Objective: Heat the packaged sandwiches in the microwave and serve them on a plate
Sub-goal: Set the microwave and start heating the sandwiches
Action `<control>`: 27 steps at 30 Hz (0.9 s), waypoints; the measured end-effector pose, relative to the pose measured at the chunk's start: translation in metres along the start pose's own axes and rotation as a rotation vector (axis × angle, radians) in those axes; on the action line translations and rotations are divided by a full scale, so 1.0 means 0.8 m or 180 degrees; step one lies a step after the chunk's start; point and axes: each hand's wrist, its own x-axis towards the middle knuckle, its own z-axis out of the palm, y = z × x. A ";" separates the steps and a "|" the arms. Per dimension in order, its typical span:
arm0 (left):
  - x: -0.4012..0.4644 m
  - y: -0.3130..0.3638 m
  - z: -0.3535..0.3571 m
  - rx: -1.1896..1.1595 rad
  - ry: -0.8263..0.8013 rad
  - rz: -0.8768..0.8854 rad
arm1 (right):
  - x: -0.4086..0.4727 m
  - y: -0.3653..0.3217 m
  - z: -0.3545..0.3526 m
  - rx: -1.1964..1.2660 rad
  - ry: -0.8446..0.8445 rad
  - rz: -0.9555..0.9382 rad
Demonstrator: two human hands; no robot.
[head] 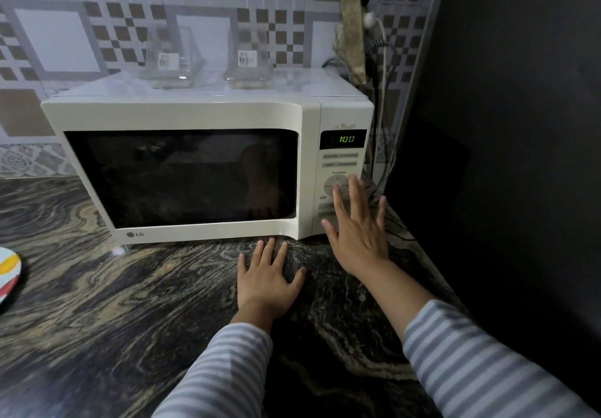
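Observation:
A cream microwave (182, 115) stands on the dark marbled counter (113, 304) with its door closed. Its green display (346, 139) reads 1:00. The inside is dark behind the window, so I cannot see any sandwiches. My right hand (356, 229) is open with fingers spread, its fingertips on the round dial and buttons of the control panel (340, 160). My left hand (266, 279) lies flat and open on the counter just in front of the microwave. A colourful plate (8, 274) shows partly at the left edge.
Two clear glass containers (172, 60) (248, 56) with barcode labels stand on top of the microwave. Cables and a plug (379, 47) hang down the wall to its right. A dark wall (520, 125) closes off the right side. Patterned tiles cover the wall behind.

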 end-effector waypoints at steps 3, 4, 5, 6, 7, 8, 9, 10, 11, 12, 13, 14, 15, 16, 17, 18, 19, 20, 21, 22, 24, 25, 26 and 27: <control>-0.001 0.000 0.000 0.0002 -0.0018 0.0018 | -0.003 -0.001 -0.008 0.0043 -0.0039 -0.0001; -0.001 0.000 0.000 0.0006 -0.0035 0.0021 | -0.006 -0.002 -0.008 0.0068 -0.0018 -0.0030; -0.002 0.000 -0.001 0.0003 -0.0051 0.0026 | -0.011 -0.004 -0.006 0.0077 -0.0013 -0.0084; -0.002 0.000 -0.003 -0.0008 -0.0061 0.0033 | -0.017 -0.005 -0.002 0.0081 -0.0033 -0.0161; -0.003 0.000 -0.003 -0.0024 -0.0063 0.0040 | -0.024 -0.006 0.003 0.0104 -0.0079 -0.0244; -0.003 -0.001 -0.004 -0.0040 -0.0052 0.0047 | -0.031 -0.006 0.010 0.0144 -0.0159 -0.0312; -0.005 -0.001 -0.004 -0.0058 -0.0032 0.0052 | -0.038 -0.006 0.017 0.0187 -0.0270 -0.0349; -0.006 -0.002 -0.004 -0.0074 -0.0015 0.0054 | -0.044 -0.006 0.024 0.0243 -0.0400 -0.0347; -0.007 -0.002 -0.004 -0.0083 -0.0010 0.0054 | -0.050 -0.006 0.031 0.0323 -0.0537 -0.0312; -0.008 -0.002 -0.005 -0.0087 -0.0010 0.0050 | -0.054 -0.007 0.038 0.0431 -0.0665 -0.0249; -0.009 -0.002 -0.004 -0.0091 -0.0007 0.0044 | -0.057 -0.008 0.044 0.0554 -0.0784 -0.0168; -0.009 -0.002 -0.005 -0.0102 0.0000 0.0038 | -0.060 -0.010 0.051 0.0664 -0.0893 -0.0083; -0.009 -0.002 -0.005 -0.0125 0.0012 0.0033 | -0.062 -0.011 0.056 0.0737 -0.0976 -0.0004; -0.009 -0.002 -0.005 -0.0151 0.0031 0.0029 | -0.063 -0.012 0.060 0.0770 -0.1009 0.0054; -0.009 -0.002 -0.005 -0.0170 0.0055 0.0026 | -0.063 -0.011 0.063 0.0774 -0.0995 0.0088; -0.008 -0.002 -0.005 -0.0180 0.0080 0.0024 | -0.063 -0.010 0.065 0.0776 -0.0967 0.0106; -0.008 -0.003 -0.004 -0.0188 0.0102 0.0024 | -0.062 -0.009 0.066 0.0787 -0.0944 0.0118; -0.008 -0.003 -0.004 -0.0197 0.0117 0.0024 | -0.062 -0.008 0.065 0.0806 -0.0932 0.0128; -0.008 -0.003 -0.003 -0.0203 0.0124 0.0023 | -0.062 -0.007 0.065 0.0821 -0.0930 0.0132; -0.008 -0.004 -0.003 -0.0202 0.0123 0.0020 | -0.063 -0.007 0.066 0.0825 -0.0927 0.0129; -0.008 -0.005 -0.002 -0.0184 0.0113 0.0022 | -0.065 -0.008 0.067 0.0825 -0.0902 0.0109; -0.008 -0.005 -0.001 -0.0175 0.0109 0.0024 | -0.065 -0.008 0.067 0.0832 -0.0886 0.0101; -0.008 -0.005 -0.001 -0.0170 0.0105 0.0022 | -0.066 -0.007 0.067 0.0844 -0.0877 0.0097; -0.009 -0.005 -0.001 -0.0168 0.0101 0.0019 | -0.066 -0.006 0.067 0.0856 -0.0873 0.0092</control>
